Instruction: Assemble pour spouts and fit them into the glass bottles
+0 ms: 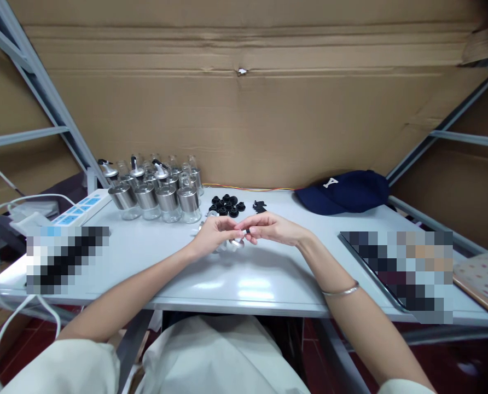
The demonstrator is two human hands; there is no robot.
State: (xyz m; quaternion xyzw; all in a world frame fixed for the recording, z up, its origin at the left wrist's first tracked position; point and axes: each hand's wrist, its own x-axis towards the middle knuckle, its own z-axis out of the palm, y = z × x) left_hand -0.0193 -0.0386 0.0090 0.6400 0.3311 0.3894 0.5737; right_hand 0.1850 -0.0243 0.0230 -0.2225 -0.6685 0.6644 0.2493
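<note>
My left hand is closed on a silver pourer cap, its fingers pinched around the spout end. My right hand meets it from the other side, pinching a small black piece against the spout. More silver caps lie behind and under my left hand, partly hidden by it. Just beyond the hands sits a cluster of black round stoppers. To their right is a little pile of black flaps.
Several glass bottles with metal sleeves stand at the back left, some topped with pourers. A power strip with white cables lies on the left. On the right are a navy cap, a blurred tablet-like device and a dotted case.
</note>
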